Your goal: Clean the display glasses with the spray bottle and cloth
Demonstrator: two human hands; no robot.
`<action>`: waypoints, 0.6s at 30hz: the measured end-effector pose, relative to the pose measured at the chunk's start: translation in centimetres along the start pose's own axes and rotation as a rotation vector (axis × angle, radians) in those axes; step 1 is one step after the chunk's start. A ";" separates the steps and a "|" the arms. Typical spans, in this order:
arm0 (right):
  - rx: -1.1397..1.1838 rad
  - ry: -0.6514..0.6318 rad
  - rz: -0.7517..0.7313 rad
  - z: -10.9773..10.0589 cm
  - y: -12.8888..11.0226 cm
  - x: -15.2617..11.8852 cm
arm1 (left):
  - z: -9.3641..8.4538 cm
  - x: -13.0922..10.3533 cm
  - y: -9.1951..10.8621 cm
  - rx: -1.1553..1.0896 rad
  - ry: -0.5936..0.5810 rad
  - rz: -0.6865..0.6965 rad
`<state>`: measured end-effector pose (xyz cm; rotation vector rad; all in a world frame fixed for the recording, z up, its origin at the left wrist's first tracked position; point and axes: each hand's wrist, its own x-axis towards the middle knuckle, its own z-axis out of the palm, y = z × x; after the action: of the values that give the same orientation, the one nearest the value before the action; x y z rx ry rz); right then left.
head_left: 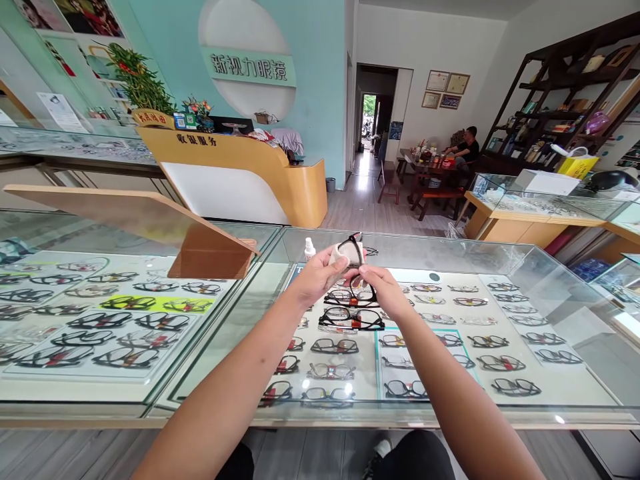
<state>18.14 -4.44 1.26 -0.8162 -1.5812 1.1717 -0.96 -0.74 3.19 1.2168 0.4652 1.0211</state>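
Over the glass display case (340,417), my left hand (319,277) pinches a white cloth (353,255) around one lens of a pair of black-framed glasses (363,293). My right hand (384,287) is closed on the same frame near its middle, and the glasses are held tilted with one lens above the other. A small white spray bottle (309,250) stands just beyond my left hand. Under my hands lie more dark glasses (351,320); whether they rest on the glass top or inside the case I cannot tell.
Rows of glasses (503,363) fill the case. A tilted wood-framed mirror (210,250) stands on the left case. Beyond are a yellow counter (305,193) and another display counter (530,207) at right. A person (467,147) sits at a table in the back.
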 end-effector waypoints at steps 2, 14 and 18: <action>-0.003 -0.018 -0.001 -0.1 0.0 0.0 | 0.2 -0.1 0.1 0.015 0.003 0.019; -0.205 -0.037 -0.019 0.9 0.8 -0.3 | 0.3 0.5 -1.6 0.097 0.192 0.113; -0.087 -0.030 -0.008 0.7 0.2 -0.3 | 0.1 0.3 -1.1 0.056 0.162 0.082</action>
<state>17.55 -4.89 0.96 -0.8512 -1.6686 1.1207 -0.30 -0.56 2.30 1.2162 0.5777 1.1893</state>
